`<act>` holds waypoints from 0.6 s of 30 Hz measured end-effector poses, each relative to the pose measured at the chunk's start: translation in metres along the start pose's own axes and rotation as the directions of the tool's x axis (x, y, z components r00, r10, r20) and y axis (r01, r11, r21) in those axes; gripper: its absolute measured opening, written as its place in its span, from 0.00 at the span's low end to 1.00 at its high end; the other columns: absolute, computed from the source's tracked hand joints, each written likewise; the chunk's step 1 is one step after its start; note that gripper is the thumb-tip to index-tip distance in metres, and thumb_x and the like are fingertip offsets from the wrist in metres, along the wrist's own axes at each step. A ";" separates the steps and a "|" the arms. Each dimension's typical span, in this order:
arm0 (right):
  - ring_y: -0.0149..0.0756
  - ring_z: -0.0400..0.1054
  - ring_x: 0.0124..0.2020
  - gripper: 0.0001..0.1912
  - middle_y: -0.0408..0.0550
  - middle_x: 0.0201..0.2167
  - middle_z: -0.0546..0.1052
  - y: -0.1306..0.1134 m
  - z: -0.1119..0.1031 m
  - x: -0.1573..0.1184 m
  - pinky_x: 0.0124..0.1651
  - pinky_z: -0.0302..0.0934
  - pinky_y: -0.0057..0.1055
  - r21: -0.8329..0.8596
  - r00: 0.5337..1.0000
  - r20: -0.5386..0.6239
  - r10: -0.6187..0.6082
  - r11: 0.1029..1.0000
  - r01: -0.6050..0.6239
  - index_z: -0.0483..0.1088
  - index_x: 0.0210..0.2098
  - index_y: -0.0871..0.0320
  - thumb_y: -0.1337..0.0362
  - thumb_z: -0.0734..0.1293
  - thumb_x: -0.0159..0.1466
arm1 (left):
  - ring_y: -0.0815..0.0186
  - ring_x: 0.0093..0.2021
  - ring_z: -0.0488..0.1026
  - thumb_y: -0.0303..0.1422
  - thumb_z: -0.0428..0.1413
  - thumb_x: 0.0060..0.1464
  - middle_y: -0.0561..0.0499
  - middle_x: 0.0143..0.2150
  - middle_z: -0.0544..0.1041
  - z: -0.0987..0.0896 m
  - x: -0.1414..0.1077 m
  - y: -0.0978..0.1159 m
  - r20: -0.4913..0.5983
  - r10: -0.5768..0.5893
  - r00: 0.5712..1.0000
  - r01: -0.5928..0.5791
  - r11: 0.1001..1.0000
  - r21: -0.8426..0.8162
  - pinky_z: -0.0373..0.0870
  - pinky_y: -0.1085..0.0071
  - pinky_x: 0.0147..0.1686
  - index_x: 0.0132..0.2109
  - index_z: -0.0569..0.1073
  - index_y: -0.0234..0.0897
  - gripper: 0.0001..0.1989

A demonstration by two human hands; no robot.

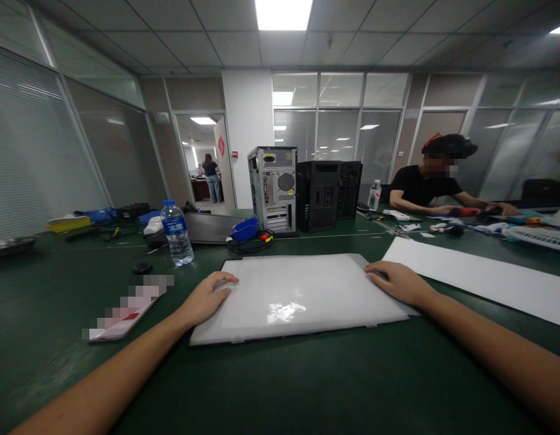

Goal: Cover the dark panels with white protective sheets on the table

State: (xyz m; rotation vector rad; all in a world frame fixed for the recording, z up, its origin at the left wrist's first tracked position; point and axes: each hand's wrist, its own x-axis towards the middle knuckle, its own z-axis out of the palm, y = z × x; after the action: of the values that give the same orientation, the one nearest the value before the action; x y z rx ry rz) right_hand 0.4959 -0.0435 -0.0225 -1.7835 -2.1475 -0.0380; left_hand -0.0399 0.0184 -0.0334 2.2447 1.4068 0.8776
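A white, glossy flat panel (289, 290) with thin translucent sheets lies in front of me, small tabs along its near edge and a dark rim at its far left corner. My left hand (211, 296) is closed about the panel's left edge, thumb and a finger showing on top. At the far right corner, the fingers of my right hand (395, 283) curl over the panel's edge. What lies beneath the panel is hidden.
A white board (483, 281) lies to the right. Left are a water bottle (176, 232), a black round object (142, 267) and a partly blurred phone-like object (125, 320). Computer cases (274, 190) stand behind. Another person (436, 175) works at the far right among tools.
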 end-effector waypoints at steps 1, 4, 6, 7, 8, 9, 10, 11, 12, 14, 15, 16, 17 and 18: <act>0.47 0.69 0.53 0.27 0.49 0.53 0.76 0.002 0.000 0.001 0.58 0.61 0.45 -0.020 1.000 0.003 0.008 1.000 -0.008 0.76 0.51 0.54 0.45 0.57 0.67 | 0.54 0.60 0.68 0.36 0.53 0.53 0.48 0.57 0.74 0.000 0.000 -0.001 -0.004 0.003 1.000 -0.003 1.000 -0.006 0.56 0.55 0.65 0.49 0.77 0.42 0.18; 0.47 0.69 0.53 0.28 0.49 0.53 0.76 0.006 0.000 0.001 0.57 0.62 0.46 -0.009 0.999 0.022 0.033 0.999 -0.032 0.76 0.52 0.53 0.43 0.56 0.67 | 0.55 0.62 0.66 0.32 0.51 0.50 0.48 0.59 0.72 0.000 0.000 -0.004 -0.005 0.001 1.000 -0.001 1.000 -0.024 0.53 0.55 0.67 0.50 0.77 0.42 0.20; 0.47 0.68 0.55 0.28 0.47 0.55 0.75 0.006 0.001 0.000 0.60 0.60 0.47 0.050 0.999 0.039 0.022 0.998 -0.023 0.75 0.54 0.52 0.43 0.56 0.67 | 0.55 0.63 0.65 0.30 0.50 0.48 0.48 0.61 0.71 0.000 0.000 -0.004 -0.001 -0.009 1.000 0.009 0.999 -0.034 0.52 0.55 0.67 0.51 0.77 0.41 0.23; 0.47 0.67 0.57 0.29 0.47 0.56 0.74 0.006 0.002 -0.001 0.62 0.59 0.47 0.088 0.999 0.049 0.007 0.996 -0.011 0.74 0.55 0.51 0.42 0.57 0.67 | 0.55 0.64 0.65 0.29 0.50 0.48 0.48 0.61 0.71 -0.001 0.000 -0.004 -0.001 -0.014 1.000 0.014 0.999 -0.040 0.52 0.55 0.67 0.52 0.76 0.41 0.24; 0.47 0.66 0.58 0.29 0.46 0.57 0.73 0.006 0.002 -0.001 0.63 0.57 0.47 0.127 0.998 0.058 -0.011 0.992 0.004 0.73 0.56 0.51 0.42 0.57 0.67 | 0.55 0.64 0.65 0.30 0.50 0.49 0.48 0.61 0.71 -0.001 -0.001 -0.004 -0.004 -0.017 1.000 0.016 0.999 -0.045 0.53 0.54 0.67 0.52 0.76 0.41 0.23; 0.47 0.65 0.60 0.29 0.46 0.59 0.72 0.006 0.003 -0.001 0.65 0.55 0.48 0.164 0.997 0.070 -0.032 0.986 0.020 0.72 0.58 0.50 0.43 0.57 0.67 | 0.54 0.64 0.65 0.31 0.50 0.50 0.47 0.61 0.71 -0.001 -0.001 -0.003 -0.008 -0.017 1.000 0.017 0.999 -0.050 0.53 0.54 0.67 0.53 0.76 0.41 0.23; 0.48 0.63 0.61 0.29 0.45 0.60 0.71 0.006 0.004 -0.002 0.67 0.53 0.48 0.196 0.995 0.081 -0.051 0.980 0.034 0.71 0.59 0.50 0.43 0.58 0.66 | 0.54 0.64 0.65 0.33 0.50 0.52 0.47 0.61 0.72 -0.001 -0.001 -0.003 -0.015 -0.015 1.000 0.015 0.998 -0.053 0.54 0.54 0.67 0.54 0.76 0.41 0.22; 0.48 0.61 0.63 0.30 0.45 0.62 0.69 0.006 0.005 -0.002 0.68 0.51 0.49 0.222 0.993 0.094 -0.067 0.974 0.044 0.70 0.60 0.50 0.43 0.58 0.66 | 0.54 0.64 0.66 0.35 0.51 0.54 0.46 0.61 0.72 0.000 -0.001 -0.003 -0.021 -0.012 1.000 0.011 0.999 -0.052 0.54 0.54 0.67 0.54 0.76 0.41 0.21; 0.48 0.60 0.64 0.30 0.45 0.63 0.68 0.006 0.005 -0.002 0.69 0.49 0.49 0.243 0.991 0.108 -0.080 0.969 0.052 0.68 0.61 0.50 0.43 0.59 0.66 | 0.54 0.63 0.66 0.37 0.51 0.55 0.46 0.61 0.72 0.000 -0.001 -0.003 -0.027 -0.007 1.000 0.006 0.999 -0.048 0.54 0.55 0.67 0.54 0.76 0.41 0.21; 0.48 0.56 0.66 0.32 0.45 0.65 0.65 0.006 0.006 -0.003 0.70 0.45 0.49 0.272 0.986 0.132 -0.102 0.960 0.062 0.66 0.64 0.50 0.43 0.60 0.66 | 0.54 0.63 0.66 0.37 0.52 0.54 0.46 0.61 0.71 0.001 -0.001 -0.003 -0.033 -0.001 0.999 0.000 0.999 -0.035 0.54 0.55 0.67 0.54 0.76 0.40 0.21; 0.48 0.55 0.67 0.33 0.45 0.66 0.64 0.007 0.007 -0.003 0.71 0.44 0.49 0.278 0.984 0.139 -0.112 0.958 0.070 0.64 0.65 0.50 0.43 0.60 0.65 | 0.54 0.63 0.66 0.36 0.53 0.53 0.46 0.61 0.71 0.002 -0.001 -0.003 -0.032 0.001 0.999 -0.002 1.000 -0.030 0.53 0.55 0.67 0.54 0.76 0.40 0.22; 0.48 0.54 0.68 0.33 0.45 0.67 0.62 0.007 0.007 -0.003 0.71 0.43 0.49 0.276 0.983 0.139 -0.121 0.958 0.079 0.63 0.65 0.50 0.43 0.61 0.65 | 0.54 0.63 0.66 0.36 0.53 0.52 0.46 0.61 0.71 0.002 -0.001 -0.003 -0.030 0.002 1.000 -0.002 1.000 -0.029 0.53 0.55 0.67 0.54 0.76 0.40 0.22; 0.47 0.53 0.68 0.34 0.45 0.67 0.61 0.008 0.008 -0.003 0.71 0.42 0.49 0.268 0.983 0.133 -0.127 0.960 0.088 0.63 0.66 0.50 0.43 0.61 0.65 | 0.54 0.63 0.66 0.35 0.53 0.51 0.46 0.61 0.71 0.002 -0.001 -0.003 -0.025 0.001 1.000 -0.002 1.000 -0.030 0.53 0.55 0.67 0.53 0.76 0.40 0.22; 0.47 0.52 0.68 0.34 0.46 0.68 0.60 0.009 0.008 -0.003 0.72 0.42 0.48 0.254 0.984 0.123 -0.128 0.963 0.094 0.62 0.66 0.50 0.43 0.61 0.65 | 0.54 0.64 0.66 0.34 0.53 0.50 0.46 0.61 0.71 0.002 -0.001 -0.003 -0.021 -0.001 1.000 0.001 0.999 -0.035 0.53 0.55 0.67 0.53 0.76 0.40 0.22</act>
State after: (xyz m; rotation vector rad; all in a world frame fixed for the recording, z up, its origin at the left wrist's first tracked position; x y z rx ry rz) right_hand 0.5026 -0.0423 -0.0328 -1.5629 -2.2328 0.3216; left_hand -0.0408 0.0190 -0.0370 2.2146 1.3907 0.9214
